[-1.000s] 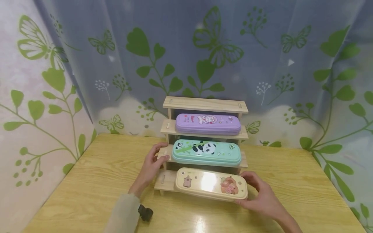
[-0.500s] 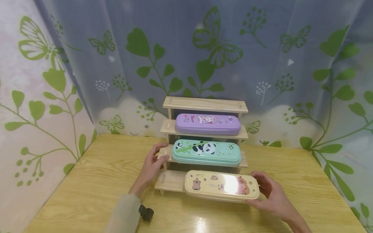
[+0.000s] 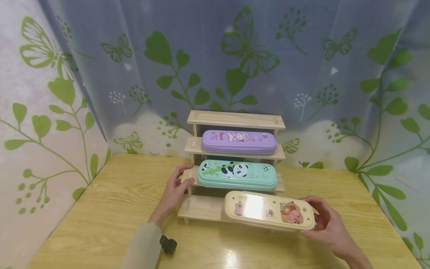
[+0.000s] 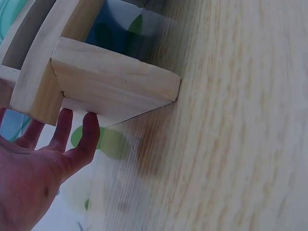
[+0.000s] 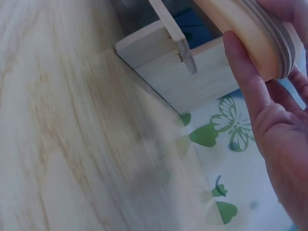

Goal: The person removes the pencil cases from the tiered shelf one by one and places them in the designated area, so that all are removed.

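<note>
My right hand (image 3: pixel 327 220) grips the right end of a cream-yellow pencil case (image 3: pixel 275 213) with cartoon animals on its lid. In the right wrist view, the zipper band of the pencil case (image 5: pixel 269 29) shows between thumb and fingers. The case overlaps the right part of the lowest step and juts out past it, tilted down to the right. My left hand (image 3: pixel 176 186) holds the left side of a stepped wooden rack (image 3: pixel 201 207), thumb on the second-lowest step. In the left wrist view, the left hand's fingers (image 4: pixel 89 137) reach along the rack's side.
A mint-green panda pencil case (image 3: pixel 238 175) lies on the second-lowest step. Above it lies a purple pencil case (image 3: pixel 239 142). The top board (image 3: pixel 235 120) is bare. Under the rack is a wood-grain table (image 3: pixel 100 224), and a leaf-and-butterfly curtain (image 3: pixel 201 56) hangs behind.
My right hand has drawn the cream-yellow pencil case to the right along the lowest step, baring more of that step's left part. The left hand has stayed on the rack.
</note>
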A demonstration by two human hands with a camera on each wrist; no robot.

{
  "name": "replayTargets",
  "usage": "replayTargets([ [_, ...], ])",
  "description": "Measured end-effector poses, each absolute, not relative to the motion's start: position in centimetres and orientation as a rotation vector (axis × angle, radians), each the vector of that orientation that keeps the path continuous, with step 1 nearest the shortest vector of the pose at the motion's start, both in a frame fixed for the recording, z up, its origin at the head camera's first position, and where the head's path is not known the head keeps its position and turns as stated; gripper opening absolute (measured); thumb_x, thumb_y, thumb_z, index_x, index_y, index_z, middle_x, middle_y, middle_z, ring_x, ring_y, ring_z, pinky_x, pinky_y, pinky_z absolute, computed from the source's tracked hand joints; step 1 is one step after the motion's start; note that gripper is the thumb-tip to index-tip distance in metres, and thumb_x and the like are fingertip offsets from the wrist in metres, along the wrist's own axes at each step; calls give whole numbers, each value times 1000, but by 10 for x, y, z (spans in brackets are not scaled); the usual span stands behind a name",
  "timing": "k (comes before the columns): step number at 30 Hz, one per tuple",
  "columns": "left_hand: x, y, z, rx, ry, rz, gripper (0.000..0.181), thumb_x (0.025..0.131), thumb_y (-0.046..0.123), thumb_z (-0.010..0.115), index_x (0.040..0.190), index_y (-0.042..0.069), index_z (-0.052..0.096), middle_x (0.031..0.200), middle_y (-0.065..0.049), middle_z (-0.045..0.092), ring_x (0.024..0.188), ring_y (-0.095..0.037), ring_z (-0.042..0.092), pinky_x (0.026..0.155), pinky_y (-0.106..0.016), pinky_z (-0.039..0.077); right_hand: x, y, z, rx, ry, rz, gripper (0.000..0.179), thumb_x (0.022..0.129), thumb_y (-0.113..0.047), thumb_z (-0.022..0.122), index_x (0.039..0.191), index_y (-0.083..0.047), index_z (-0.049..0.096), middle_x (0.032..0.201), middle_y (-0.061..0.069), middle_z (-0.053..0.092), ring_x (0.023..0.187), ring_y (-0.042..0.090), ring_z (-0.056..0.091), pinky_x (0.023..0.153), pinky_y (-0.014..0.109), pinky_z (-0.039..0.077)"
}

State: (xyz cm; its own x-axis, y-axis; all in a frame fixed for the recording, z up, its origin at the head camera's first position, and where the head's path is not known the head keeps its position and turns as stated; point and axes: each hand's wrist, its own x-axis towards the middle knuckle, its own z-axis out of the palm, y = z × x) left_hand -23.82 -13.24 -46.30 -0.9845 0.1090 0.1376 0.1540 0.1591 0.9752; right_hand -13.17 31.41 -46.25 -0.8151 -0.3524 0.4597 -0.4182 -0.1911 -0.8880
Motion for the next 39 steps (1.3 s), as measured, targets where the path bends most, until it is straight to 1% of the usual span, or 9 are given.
replayTargets([
  [5, -239, -132, -464, -275, -2349, -2008, 44, 102, 17, 57, 145, 20, 48, 147, -14, 48, 112, -28, 64, 99, -50, 56, -129, 323, -459, 958, -1937, 2255, 83, 68, 37, 61, 141, 1, 41, 142, -1, 53, 119, 7, 64, 80, 24, 60],
  [11, -239, -132, -465, -277, -2356, -1997, 43, 102, 17, 57, 145, 20, 48, 148, -14, 48, 111, -27, 64, 98, -47, 57, -125, 336, -457, 1006, -1902, 2298, 85, 70, 39, 57, 144, 2, 38, 146, 2, 51, 123, 10, 63, 88, 27, 60],
  [18, -239, -131, -465, -281, -2360, -1975, 43, 102, 17, 57, 144, 22, 49, 147, -12, 49, 109, -26, 64, 95, -43, 58, -120, 359, -458, 1004, -1847, 2295, 89, 68, 44, 51, 146, 4, 36, 148, 3, 52, 126, 10, 61, 92, 26, 58],
  [22, -238, -132, -464, -278, -2362, -1971, 43, 102, 17, 57, 144, 23, 49, 146, -11, 49, 108, -26, 64, 95, -42, 58, -116, 371, -460, 970, -1816, 2288, 92, 67, 45, 50, 147, 2, 37, 148, 3, 54, 128, 9, 59, 94, 24, 57],
  [30, -239, -132, -465, -271, -2363, -1979, 42, 103, 17, 56, 144, 22, 49, 148, -12, 48, 112, -27, 64, 97, -45, 58, -108, 394, -462, 996, -1691, 2340, 94, 68, 47, 45, 150, 2, 35, 153, 5, 50, 134, 10, 54, 101, 22, 53],
  [34, -239, -132, -465, -271, -2362, -1972, 42, 103, 17, 57, 144, 22, 49, 148, -11, 48, 112, -28, 64, 98, -46, 57, -106, 403, -461, 1021, -1639, 2347, 94, 68, 47, 43, 150, 4, 33, 153, 7, 49, 134, 12, 54, 101, 23, 53],
  [39, -239, -132, -466, -281, -2351, -1975, 43, 102, 16, 57, 144, 20, 49, 148, -13, 48, 115, -29, 63, 101, -48, 56, -100, 414, -461, 910, -1617, 2318, 93, 66, 48, 42, 148, 6, 35, 148, 8, 52, 130, 13, 57, 98, 23, 55],
])
